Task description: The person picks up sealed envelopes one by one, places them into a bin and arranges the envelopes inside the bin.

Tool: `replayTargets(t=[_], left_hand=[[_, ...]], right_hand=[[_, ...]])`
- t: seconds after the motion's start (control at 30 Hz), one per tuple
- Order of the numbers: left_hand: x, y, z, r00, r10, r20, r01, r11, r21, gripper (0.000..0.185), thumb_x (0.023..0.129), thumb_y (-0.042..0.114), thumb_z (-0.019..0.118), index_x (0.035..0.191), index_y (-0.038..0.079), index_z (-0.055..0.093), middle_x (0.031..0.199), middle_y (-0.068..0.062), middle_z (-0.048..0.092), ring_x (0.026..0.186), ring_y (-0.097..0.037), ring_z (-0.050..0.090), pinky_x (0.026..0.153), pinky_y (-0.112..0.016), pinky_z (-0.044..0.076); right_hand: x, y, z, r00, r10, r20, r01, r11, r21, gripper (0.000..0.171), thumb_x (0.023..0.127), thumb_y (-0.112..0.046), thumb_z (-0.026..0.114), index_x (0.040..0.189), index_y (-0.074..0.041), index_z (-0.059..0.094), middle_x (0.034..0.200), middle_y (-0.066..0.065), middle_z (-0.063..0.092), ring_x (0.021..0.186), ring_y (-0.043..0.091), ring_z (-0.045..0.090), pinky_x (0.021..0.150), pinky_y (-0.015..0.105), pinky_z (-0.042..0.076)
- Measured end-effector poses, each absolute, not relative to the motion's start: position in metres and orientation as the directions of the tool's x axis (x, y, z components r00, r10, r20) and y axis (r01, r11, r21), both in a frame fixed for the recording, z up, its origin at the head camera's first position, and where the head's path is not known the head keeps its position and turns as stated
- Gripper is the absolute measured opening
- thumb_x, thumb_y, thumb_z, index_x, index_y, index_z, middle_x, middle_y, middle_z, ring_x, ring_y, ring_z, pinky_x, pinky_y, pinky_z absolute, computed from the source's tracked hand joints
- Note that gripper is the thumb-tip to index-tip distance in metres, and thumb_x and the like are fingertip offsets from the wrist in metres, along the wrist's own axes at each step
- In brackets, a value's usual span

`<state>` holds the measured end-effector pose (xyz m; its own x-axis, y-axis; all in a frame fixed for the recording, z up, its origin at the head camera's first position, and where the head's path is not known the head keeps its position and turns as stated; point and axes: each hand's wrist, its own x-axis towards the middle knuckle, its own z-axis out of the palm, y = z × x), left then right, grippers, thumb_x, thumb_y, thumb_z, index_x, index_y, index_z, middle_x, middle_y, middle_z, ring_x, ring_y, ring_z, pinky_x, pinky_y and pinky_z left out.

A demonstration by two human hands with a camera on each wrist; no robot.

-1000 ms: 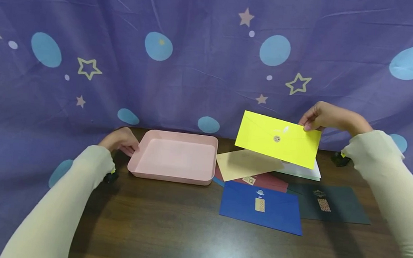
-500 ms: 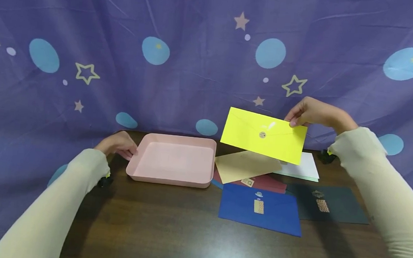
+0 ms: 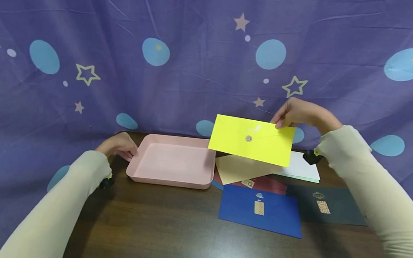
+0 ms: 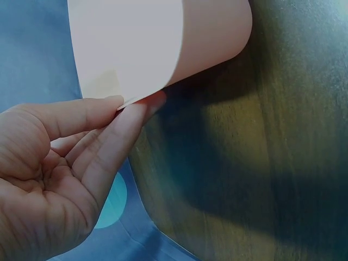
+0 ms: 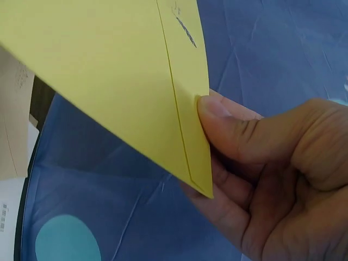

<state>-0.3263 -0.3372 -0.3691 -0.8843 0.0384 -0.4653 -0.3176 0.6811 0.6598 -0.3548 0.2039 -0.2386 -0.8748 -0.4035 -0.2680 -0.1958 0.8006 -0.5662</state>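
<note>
A yellow envelope (image 3: 241,146) with a small round sticker hangs above the other envelopes, its left end overlapping the tray's right back corner in the head view. My right hand (image 3: 304,113) pinches it by the upper edge near its right end, thumb on the near face, as the right wrist view also shows. The pink tray (image 3: 174,163) lies on the table with nothing inside. At its left wall, my left hand (image 3: 120,144) pinches the rim between thumb and fingers; the left wrist view shows this grip on the tray wall (image 4: 209,38) closely.
Right of the tray lie a beige envelope (image 3: 237,170), a dark red envelope (image 3: 269,184), a blue envelope (image 3: 276,215), a dark green envelope (image 3: 342,206) and a white envelope (image 3: 303,165), partly overlapping. A purple patterned curtain (image 3: 194,99) hangs behind the brown table (image 3: 155,226).
My right hand has carried the yellow envelope leftward, from over the white envelope toward the tray, and slightly down in the last half second. My left hand stays at the tray's rim.
</note>
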Motion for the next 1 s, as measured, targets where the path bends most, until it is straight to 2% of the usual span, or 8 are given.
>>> replayTargets(t=[0.33,0.5,0.63,0.77,0.87,0.93,1.0], left_hand=[[-0.33,-0.338,-0.368,-0.886,0.017,-0.464,-0.323,0.694,0.643,0.023,0.086,-0.006,0.066,0.106,-0.018,0.064,0.066,-0.003,0.066,0.057,-0.01,0.067,0.062,-0.026,0.066],[-0.33,-0.337,-0.369,-0.884,0.009,-0.467,-0.325,0.707,0.629,0.023,0.086,-0.005,0.066,0.105,-0.017,0.064,0.066,-0.003,0.067,0.057,-0.01,0.067,0.062,-0.025,0.066],[-0.33,-0.338,-0.368,-0.884,0.012,-0.467,-0.321,0.711,0.625,0.021,0.086,-0.005,0.066,0.103,-0.017,0.065,0.067,-0.004,0.068,0.058,-0.011,0.068,0.061,-0.026,0.065],[-0.327,-0.337,-0.368,-0.883,0.011,-0.469,-0.323,0.709,0.626,0.02,0.085,-0.005,0.066,0.102,-0.016,0.065,0.068,-0.005,0.068,0.058,-0.011,0.068,0.061,-0.026,0.065],[-0.325,-0.334,-0.368,-0.882,0.003,-0.472,-0.332,0.706,0.625,0.019,0.085,-0.005,0.065,0.101,-0.016,0.064,0.067,-0.004,0.067,0.057,-0.01,0.067,0.06,-0.025,0.065],[-0.325,-0.333,-0.369,-0.882,-0.005,-0.471,-0.337,0.705,0.624,0.017,0.085,-0.006,0.065,0.1,-0.015,0.065,0.067,-0.004,0.066,0.056,-0.01,0.066,0.06,-0.024,0.065],[-0.325,-0.331,-0.369,-0.884,-0.013,-0.467,-0.34,0.704,0.624,0.016,0.085,-0.006,0.064,0.098,-0.015,0.065,0.066,-0.004,0.065,0.056,-0.01,0.066,0.06,-0.025,0.065]], right_hand=[[-0.352,0.171,-0.247,-0.866,-0.386,-0.317,-0.138,0.795,-0.59,0.023,0.095,0.001,0.067,0.116,0.003,0.074,0.104,0.014,0.077,0.084,0.02,0.069,0.075,0.027,0.058],[-0.354,0.153,-0.252,-0.857,-0.386,-0.341,-0.14,0.811,-0.568,0.021,0.095,0.002,0.067,0.114,0.001,0.075,0.108,0.016,0.077,0.09,0.021,0.071,0.082,0.031,0.062],[-0.356,0.139,-0.258,-0.859,-0.384,-0.339,-0.163,0.833,-0.529,0.021,0.095,0.001,0.067,0.113,0.0,0.076,0.115,0.016,0.075,0.094,0.022,0.065,0.081,0.028,0.056],[-0.357,0.128,-0.265,-0.854,-0.388,-0.348,-0.17,0.839,-0.518,0.022,0.095,0.001,0.067,0.114,-0.001,0.076,0.115,0.015,0.074,0.075,0.018,0.053,0.067,0.024,0.045],[-0.356,0.122,-0.27,-0.847,-0.397,-0.352,-0.179,0.839,-0.514,0.023,0.094,0.002,0.067,0.116,0.0,0.075,0.115,0.016,0.074,0.068,0.016,0.046,0.062,0.024,0.041],[-0.356,0.119,-0.273,-0.848,-0.396,-0.352,-0.183,0.843,-0.506,0.024,0.095,0.001,0.067,0.117,-0.001,0.075,0.118,0.017,0.074,0.075,0.017,0.056,0.069,0.025,0.048],[-0.355,0.116,-0.275,-0.847,-0.398,-0.352,-0.19,0.846,-0.498,0.025,0.095,0.001,0.067,0.119,-0.001,0.074,0.121,0.018,0.073,0.09,0.022,0.066,0.083,0.03,0.057]])
